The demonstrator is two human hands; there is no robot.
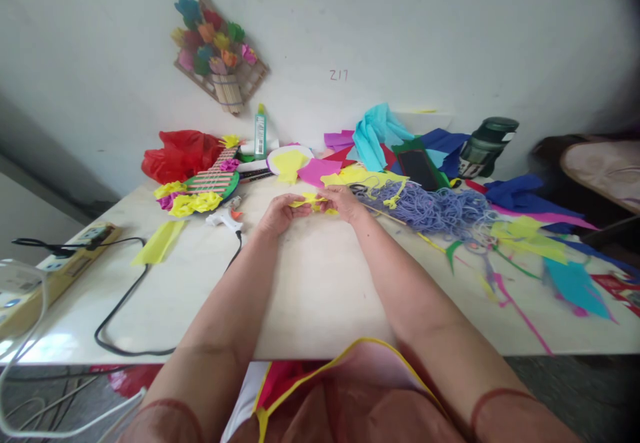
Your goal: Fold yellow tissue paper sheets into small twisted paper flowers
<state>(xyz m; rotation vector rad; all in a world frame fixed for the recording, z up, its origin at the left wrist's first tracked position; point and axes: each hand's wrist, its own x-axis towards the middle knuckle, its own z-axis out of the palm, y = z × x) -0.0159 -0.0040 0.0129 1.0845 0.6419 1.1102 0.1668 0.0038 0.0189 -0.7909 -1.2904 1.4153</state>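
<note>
Both my hands meet at the middle of the white table (pixel 320 296) on a small piece of yellow paper (pixel 311 201). My left hand (pixel 280 215) curls its fingers around the paper's left end. The fingers of my right hand (pixel 343 201) pinch its right end. A heap of purple yarn (pixel 435 208) lies just right of my right hand, and a white glue gun (pixel 226 219) lies just left of my left hand.
Coloured paper sheets and scraps (pixel 530 243) cover the table's right side. At the back stand a green bottle (pixel 260 131), a dark jar (pixel 487 146) and a red bag (pixel 180 155). A power strip (pixel 60 263) with a black cord (pixel 130 296) sits left. A paper flower craft (pixel 217 53) hangs on the wall.
</note>
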